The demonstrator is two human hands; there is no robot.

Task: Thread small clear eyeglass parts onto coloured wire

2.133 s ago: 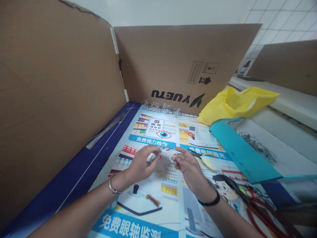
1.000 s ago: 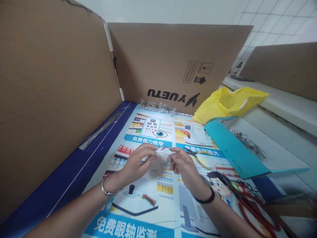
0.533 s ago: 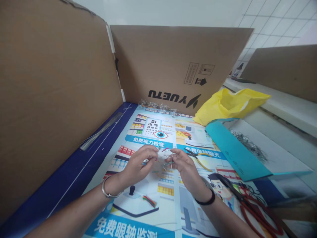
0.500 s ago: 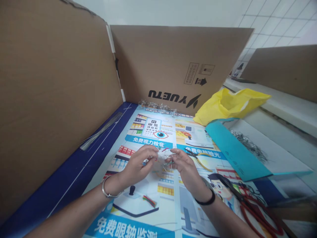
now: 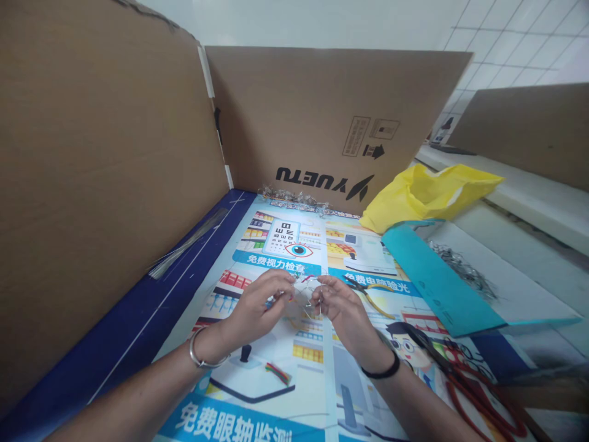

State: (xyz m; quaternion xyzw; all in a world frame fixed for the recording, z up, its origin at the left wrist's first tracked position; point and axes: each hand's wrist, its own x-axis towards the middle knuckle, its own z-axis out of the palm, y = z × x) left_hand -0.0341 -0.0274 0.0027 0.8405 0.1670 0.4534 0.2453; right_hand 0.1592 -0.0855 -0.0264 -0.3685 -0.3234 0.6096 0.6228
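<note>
Between my hands is a small bent piece of thin silvery wire (image 5: 307,296), with a reddish-purple strand near its top. My left hand (image 5: 262,301), a silver bangle at its wrist, pinches the wire's left side. The fingertips of my right hand (image 5: 339,304), with a black band at the wrist, close on its right side. Fingers cover part of the wire, so its full shape is hidden. Below my hands, a little bundle of coloured strips (image 5: 278,373) lies on the printed poster (image 5: 309,383). Yellow-handled pliers (image 5: 372,296) rest just beyond my right hand.
Red-handled scissors (image 5: 478,387) lie at the lower right. A teal box (image 5: 442,282) holds many cut wires, with a yellow bag (image 5: 414,193) behind it. Straight wires (image 5: 188,244) lie at left. Wire pieces (image 5: 294,199) line the foot of the cardboard wall (image 5: 331,110).
The fingers of my right hand have curled a little more around the wire. My left hand stays in nearly the same place.
</note>
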